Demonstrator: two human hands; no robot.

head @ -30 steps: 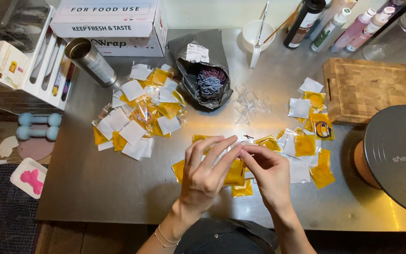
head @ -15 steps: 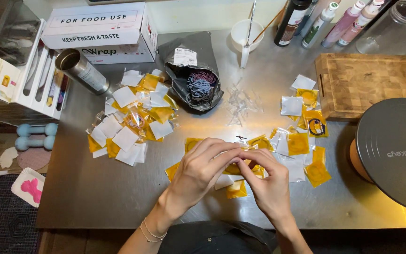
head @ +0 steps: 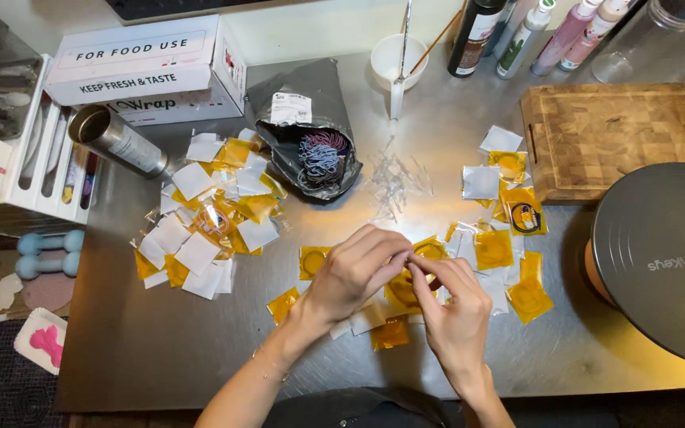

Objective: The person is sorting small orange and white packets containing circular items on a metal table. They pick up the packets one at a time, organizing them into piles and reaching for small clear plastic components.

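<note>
My left hand (head: pixel 358 272) and my right hand (head: pixel 453 305) meet over the steel table (head: pixel 160 349), fingertips pinched together on a small yellow packet (head: pixel 400 292) that is partly hidden beneath them. More yellow and white packets (head: pixel 311 261) lie flat around the hands. A larger heap of packets (head: pixel 208 222) lies to the left, another group (head: pixel 509 230) to the right. Whether something smaller is held between the fingertips I cannot tell.
A grey pouch (head: pixel 311 131) with coloured bands lies open behind a scatter of small clear plastic bits (head: pixel 394 182). A metal can (head: pixel 116 143), white boxes (head: pixel 144 67), a white cup (head: pixel 398 59), bottles (head: pixel 477 36), a wooden board (head: pixel 620 135) and a round dark lid (head: pixel 663 261) ring the table.
Both hands have stayed together over the same packets, the fingers shifting slightly. The view has dropped a little, so the table items sit higher in frame.
</note>
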